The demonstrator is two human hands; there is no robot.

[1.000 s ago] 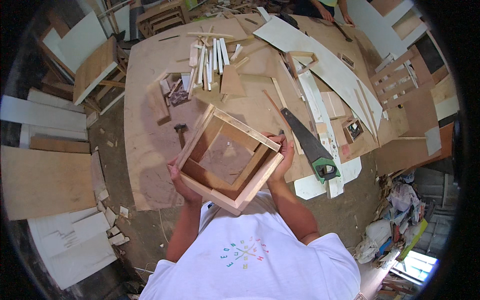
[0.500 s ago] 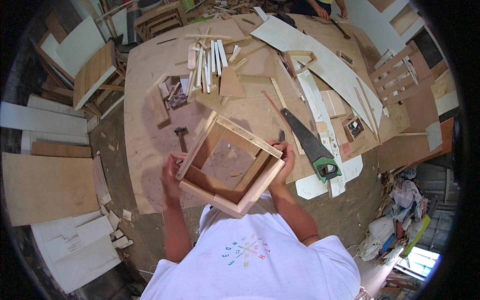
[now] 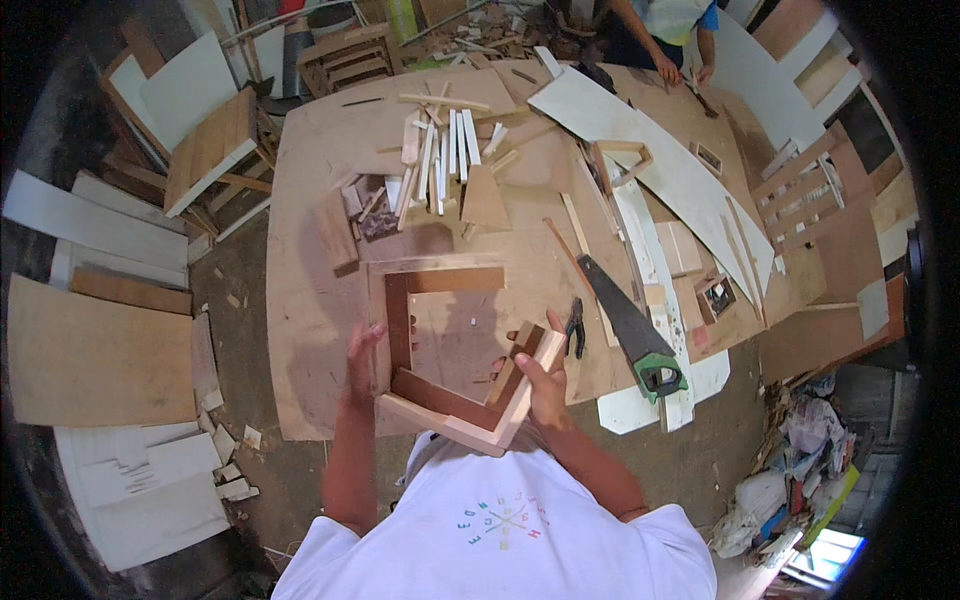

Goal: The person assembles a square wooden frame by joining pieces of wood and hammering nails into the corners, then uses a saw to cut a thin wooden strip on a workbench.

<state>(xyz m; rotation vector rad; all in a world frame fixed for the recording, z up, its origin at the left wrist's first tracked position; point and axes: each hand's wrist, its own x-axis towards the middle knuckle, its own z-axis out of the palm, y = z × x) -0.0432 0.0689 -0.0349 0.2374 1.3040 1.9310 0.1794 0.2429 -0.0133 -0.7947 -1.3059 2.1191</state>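
A square wooden frame (image 3: 450, 425) of pale boards is held in front of my chest, with a gap at its far right corner. There, the end of the far board (image 3: 458, 280) stands apart from the right board (image 3: 528, 390). My left hand (image 3: 364, 358) closes round the left board, thumb outside and fingertips showing within. My right hand (image 3: 543, 385) grips the right board, thumb on top and fingers reaching inside. Just right of that hand, black pliers (image 3: 575, 327) lie on the plywood table (image 3: 320, 180).
A green-handled handsaw (image 3: 625, 320) lies on the right. Several wood strips (image 3: 445, 150) and a thick block (image 3: 337, 233) lie beyond the frame. A long white board (image 3: 640, 140) crosses the far right. Another person's hands (image 3: 685, 72) are at the far edge, by a hammer-like tool (image 3: 703, 98).
The far right corner of the frame has come apart, and the frame has turned. The pliers now show fully, while the hammer seen beyond my left hand is hidden.
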